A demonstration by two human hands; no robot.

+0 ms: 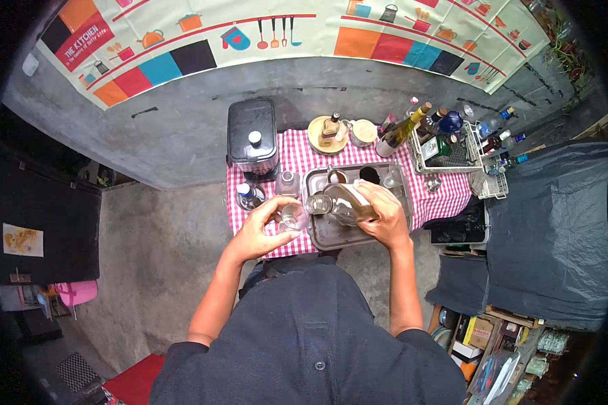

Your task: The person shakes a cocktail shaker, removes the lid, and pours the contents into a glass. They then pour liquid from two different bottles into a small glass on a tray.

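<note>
My left hand [258,229] is curled around a clear drinking glass [292,217] at the front of the checked cloth. In my right hand [386,217] is a clear glass bottle [346,200], tipped toward the left, its neck right at the rim of the glass. The bottle lies over a brown tray [338,240]. On the tray, behind the bottle, are a cup [336,177], a round black item [369,175] and another clear glass [392,179]. A square clear bottle [288,183] stands just behind my left hand.
A black lidded container [252,128] and a white-topped bottle [246,192] stand at left. Toward the back, a wooden plate [315,143] bears a small bottle [331,126]. A tall yellow-green bottle [398,135] stands beside a white basket [446,166] of bottles at right.
</note>
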